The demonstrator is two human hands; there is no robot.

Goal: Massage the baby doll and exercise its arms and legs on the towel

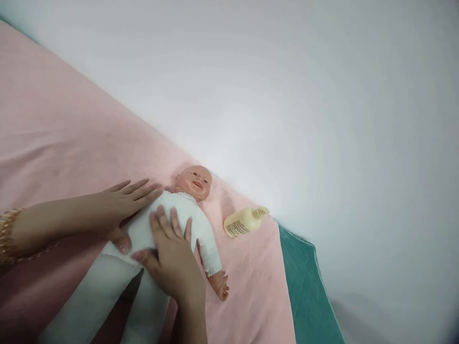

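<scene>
A baby doll (195, 183) in a white cloth body lies on its back on a pink sheet (64, 143), head toward the wall. My left hand (125, 200) lies flat on the doll's near shoulder and side, fingers stretched out, thumb tucked under the body. My right hand (172, 253) rests palm down on the doll's belly with its fingers apart. Neither hand grips anything. The doll's bare far hand (220, 285) sticks out of a white sleeve. Gold bangles (7, 234) sit on my left wrist.
A pale yellow lotion bottle (244, 221) lies on its side on the pink sheet, right of the doll's head. A teal mat (304, 286) shows beyond the sheet's right edge. A white wall (304, 95) runs along the far side.
</scene>
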